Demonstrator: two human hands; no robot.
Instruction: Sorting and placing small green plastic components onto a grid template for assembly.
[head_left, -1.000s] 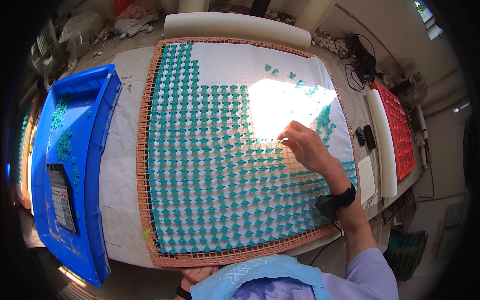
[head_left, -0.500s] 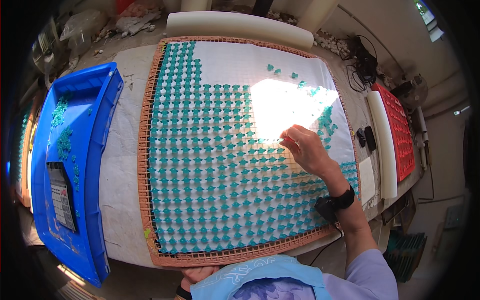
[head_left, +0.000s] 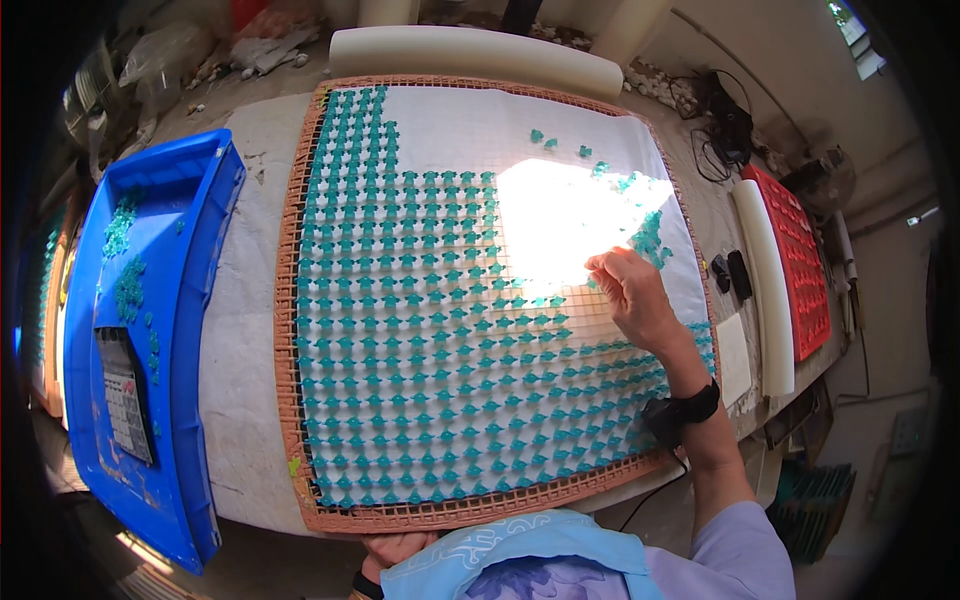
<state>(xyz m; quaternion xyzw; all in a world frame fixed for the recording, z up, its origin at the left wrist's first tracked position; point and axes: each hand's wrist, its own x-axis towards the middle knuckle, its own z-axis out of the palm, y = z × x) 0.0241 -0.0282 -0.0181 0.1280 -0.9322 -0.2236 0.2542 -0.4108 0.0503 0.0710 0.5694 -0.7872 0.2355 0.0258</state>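
Observation:
A large brown-rimmed mesh frame point(head_left: 287, 300) lies before me, with white sheeting point(head_left: 460, 125) showing through its grid. Rows of small teal bird- or turtle-shaped pieces point(head_left: 403, 341) cover its left and near parts. My right hand point(head_left: 638, 305) hovers over the right half, thumb and fingers pinched together; whatever they may hold is too small to make out. Just beyond it lies a loose heap of teal pieces point(head_left: 652, 238), partly in bright sunlight. My left hand point(head_left: 398, 548) is curled closed at the frame's near edge, partly hidden by the rim and my clothing.
On the left stands a blue plastic tray point(head_left: 215, 240) with teal pieces and a dark desk calculator point(head_left: 124, 395). A white roll point(head_left: 470, 58) lies behind the frame. To the right are another white roll point(head_left: 765, 290), a red panel point(head_left: 795, 270) and black cables point(head_left: 715, 150).
My right hand has moved right, away from the row ends and nearer the loose heap, fingers still pinched. A teal piece now shows at the row end it left. My left hand stays put.

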